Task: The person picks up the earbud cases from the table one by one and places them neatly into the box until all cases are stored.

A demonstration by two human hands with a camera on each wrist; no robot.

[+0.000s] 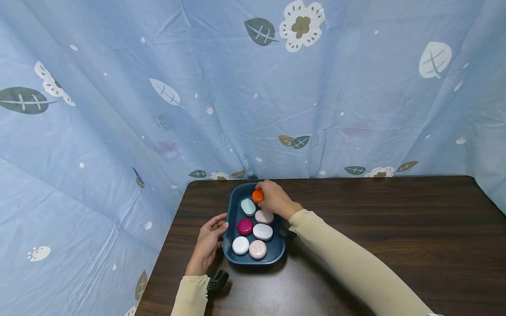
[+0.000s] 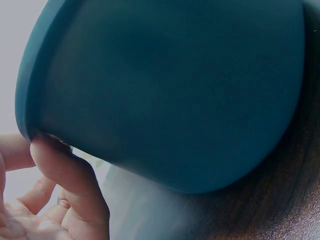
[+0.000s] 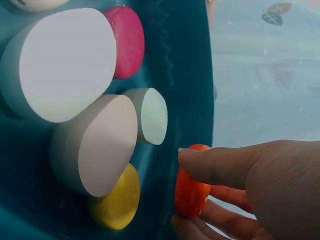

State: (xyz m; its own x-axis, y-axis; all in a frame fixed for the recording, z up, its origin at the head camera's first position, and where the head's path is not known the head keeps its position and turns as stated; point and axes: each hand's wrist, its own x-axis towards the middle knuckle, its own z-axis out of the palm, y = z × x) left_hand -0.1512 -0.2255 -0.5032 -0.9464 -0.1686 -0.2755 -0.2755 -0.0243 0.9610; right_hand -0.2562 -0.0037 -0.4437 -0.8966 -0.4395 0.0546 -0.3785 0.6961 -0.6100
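Observation:
In the head view, my right hand (image 1: 275, 198) reaches over the far end of a dark blue tray (image 1: 236, 199). It pinches an orange oval, soap-like piece (image 3: 192, 187) between thumb and fingers, close to the tray's wall. A yellow piece (image 3: 120, 200), mostly hidden by the hand from above, lies beside a pale pink one (image 1: 264, 217). Nearby are a mint piece (image 1: 248, 207), a magenta one (image 1: 245, 227) and a white oval (image 1: 262, 232). My left hand (image 1: 209, 239) touches the tray's left rim with its thumb and fingertips; its other fingers are loosely bent.
Toward the near end of the tray sit a round white piece (image 1: 240, 245) and a pink one (image 1: 258, 249). The dark wooden table (image 1: 379, 228) extends to the right. A blue patterned curtain (image 1: 253, 87) hangs behind and along the left side.

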